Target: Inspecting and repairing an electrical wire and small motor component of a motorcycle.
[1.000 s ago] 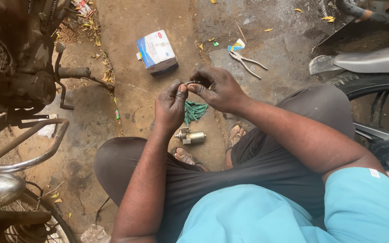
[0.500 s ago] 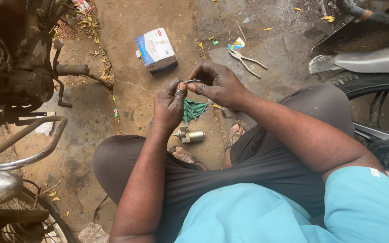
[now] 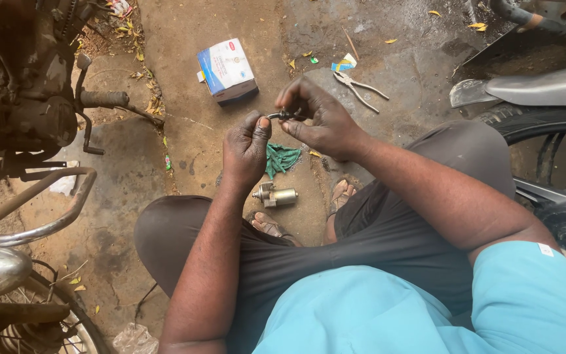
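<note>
Together, both hands (image 3: 283,131) raised, fingertips pinching small dark part (image 3: 282,115)

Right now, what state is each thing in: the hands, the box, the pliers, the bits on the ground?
left hand: closed on the small dark part
right hand: pinching the small dark part
cardboard box: closed, lying on the ground
pliers: lying flat, handles spread
green cloth: crumpled
metal cylinder: lying on its side

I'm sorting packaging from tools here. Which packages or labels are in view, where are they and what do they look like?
Cardboard box: on the ground beyond the hands, rectangular, white and blue with a red mark.
Small wrapper scrap: on the ground beside the pliers, blue, yellow and white.
</note>
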